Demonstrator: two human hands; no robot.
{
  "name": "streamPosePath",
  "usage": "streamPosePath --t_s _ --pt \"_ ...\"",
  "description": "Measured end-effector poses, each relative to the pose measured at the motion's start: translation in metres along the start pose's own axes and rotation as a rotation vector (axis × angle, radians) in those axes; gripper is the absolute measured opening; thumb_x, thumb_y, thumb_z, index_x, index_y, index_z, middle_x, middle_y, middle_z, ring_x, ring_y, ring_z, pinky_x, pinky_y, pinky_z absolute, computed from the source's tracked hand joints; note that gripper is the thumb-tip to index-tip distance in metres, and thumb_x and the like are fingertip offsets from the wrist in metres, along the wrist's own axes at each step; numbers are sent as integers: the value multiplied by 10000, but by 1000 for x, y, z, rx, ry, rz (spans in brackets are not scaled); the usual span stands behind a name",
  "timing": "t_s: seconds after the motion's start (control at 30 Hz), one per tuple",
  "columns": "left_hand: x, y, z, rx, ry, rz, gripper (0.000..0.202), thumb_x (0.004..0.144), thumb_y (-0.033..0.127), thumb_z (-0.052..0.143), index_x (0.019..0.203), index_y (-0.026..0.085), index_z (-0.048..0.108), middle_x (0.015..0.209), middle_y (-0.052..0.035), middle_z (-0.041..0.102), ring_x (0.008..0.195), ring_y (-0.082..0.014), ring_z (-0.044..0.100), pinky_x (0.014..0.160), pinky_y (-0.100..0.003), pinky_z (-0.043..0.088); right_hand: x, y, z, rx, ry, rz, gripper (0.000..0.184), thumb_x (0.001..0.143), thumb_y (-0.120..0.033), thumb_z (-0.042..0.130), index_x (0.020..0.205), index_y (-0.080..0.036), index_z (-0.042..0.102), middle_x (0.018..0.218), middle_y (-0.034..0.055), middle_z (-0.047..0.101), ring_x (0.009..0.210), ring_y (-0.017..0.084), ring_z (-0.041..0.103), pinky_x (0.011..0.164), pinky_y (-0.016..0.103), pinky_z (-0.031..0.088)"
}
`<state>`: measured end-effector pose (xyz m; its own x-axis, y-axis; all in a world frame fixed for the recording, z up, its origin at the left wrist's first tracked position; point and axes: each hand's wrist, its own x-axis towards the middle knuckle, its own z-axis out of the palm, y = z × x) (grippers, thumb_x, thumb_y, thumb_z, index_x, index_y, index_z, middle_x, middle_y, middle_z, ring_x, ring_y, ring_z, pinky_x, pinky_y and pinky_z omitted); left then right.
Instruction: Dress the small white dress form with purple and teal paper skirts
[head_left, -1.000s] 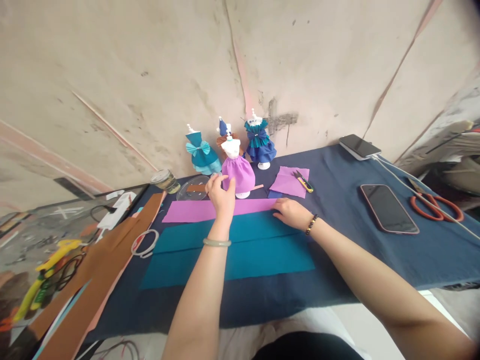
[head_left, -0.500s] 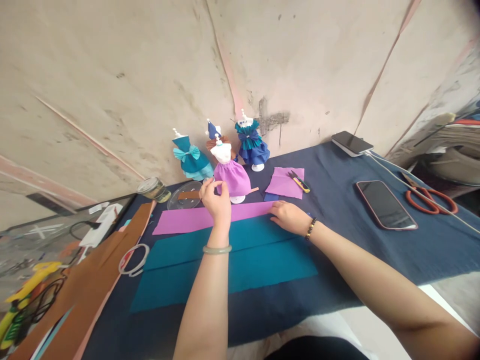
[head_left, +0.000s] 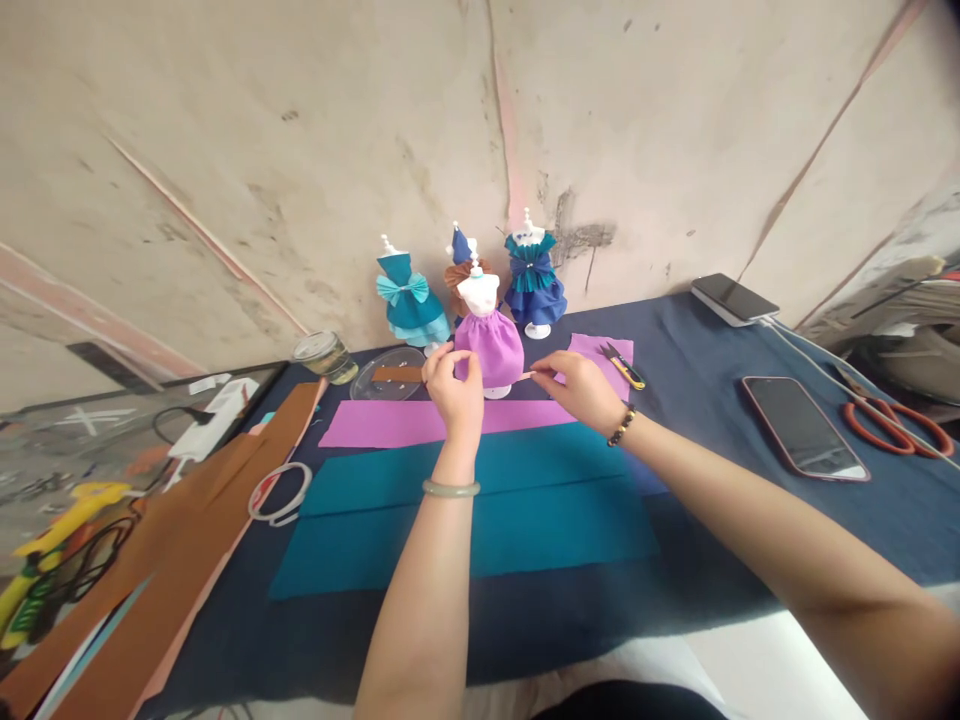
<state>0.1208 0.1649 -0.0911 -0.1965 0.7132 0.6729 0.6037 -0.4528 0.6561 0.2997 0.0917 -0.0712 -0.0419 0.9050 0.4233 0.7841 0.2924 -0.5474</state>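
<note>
Beside purple-skirted mannequin (head_left: 489, 345) — right hand (head_left: 576, 388) pinched on pink strip (head_left: 525, 377); left hand (head_left: 456, 398) — grip unclear.

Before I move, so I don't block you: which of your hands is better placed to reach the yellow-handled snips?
Right, probably: the right hand is nearer the snips, though it seems to pinch a thin strip; the left hand is farther.

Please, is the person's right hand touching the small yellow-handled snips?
Apart. The head view shows it: some purple cloth is visible between the right hand and the snips.
</note>
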Motion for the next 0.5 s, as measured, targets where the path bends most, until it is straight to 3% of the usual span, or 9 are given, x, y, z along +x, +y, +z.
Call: streamPosePath --t_s 0.2,0.33,0.5 --pt "-1 0 1 -37 28 30 47 827 189 640 793 202 671 1013 -77 686 1061 -230 619 1030 -417 424 37 -12 23 21 144 34 155 885 -249 617 925 -168 743 907 77 733 818 198 658 779 318 511" --pt "-1 -1 2 -51 59 53 42 814 189 658 778 203 677 939 -63 681 998 -223 628 984 -399 438 40 -15 38 81 239 21 116 845 -216 631 839 -188 744 826 52 727 752 188 640 733 314 505" --pt "-3 0 2 -84 49 66 52 835 192 640 797 200 674 886 -58 700 940 -216 632 927 -382 454 38 -14 42 138 281 4 143 836 -210 601 777 -206 731 785 40 711 724 184 624 720 316 497"
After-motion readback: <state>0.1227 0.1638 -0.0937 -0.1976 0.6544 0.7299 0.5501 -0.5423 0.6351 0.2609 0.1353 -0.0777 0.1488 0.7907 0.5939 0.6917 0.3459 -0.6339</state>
